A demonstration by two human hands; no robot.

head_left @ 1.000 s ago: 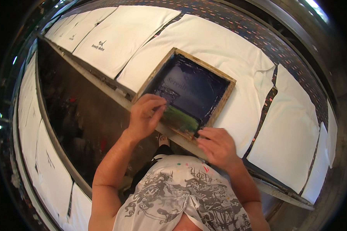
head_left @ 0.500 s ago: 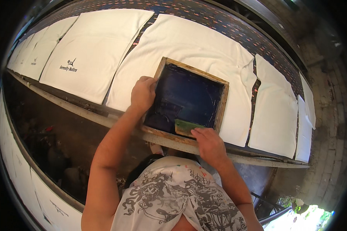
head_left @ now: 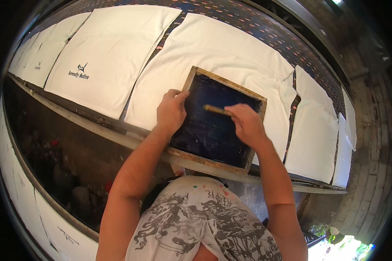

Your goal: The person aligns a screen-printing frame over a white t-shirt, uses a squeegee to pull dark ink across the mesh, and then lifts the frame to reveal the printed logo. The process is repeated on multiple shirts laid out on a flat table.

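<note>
A wooden-framed printing screen (head_left: 224, 161) with a dark blue mesh lies on a white towel (head_left: 222, 48). My left hand (head_left: 170, 111) is closed around the left side of the frame, thumb toward the inner edge. In my right hand (head_left: 247, 124) is a squeegee (head_left: 217, 110), gripped at its right end over the middle of the mesh. Only its narrow edge shows, slightly blurred. Whether its blade touches the mesh, I cannot tell. Dark ink streaks mark the mesh below it.
To the left, a white towel (head_left: 104, 48) carries a small dark print. Another white towel (head_left: 311, 126) lies to the right. The long table has a raised front rail (head_left: 82, 115). Behind me on the left runs a second table with white cloths (head_left: 52, 217).
My right hand has moved the squeegee from the frame's near edge up to mid-mesh, turning it edge-on. The frame and left hand appear slightly farther right in view.
</note>
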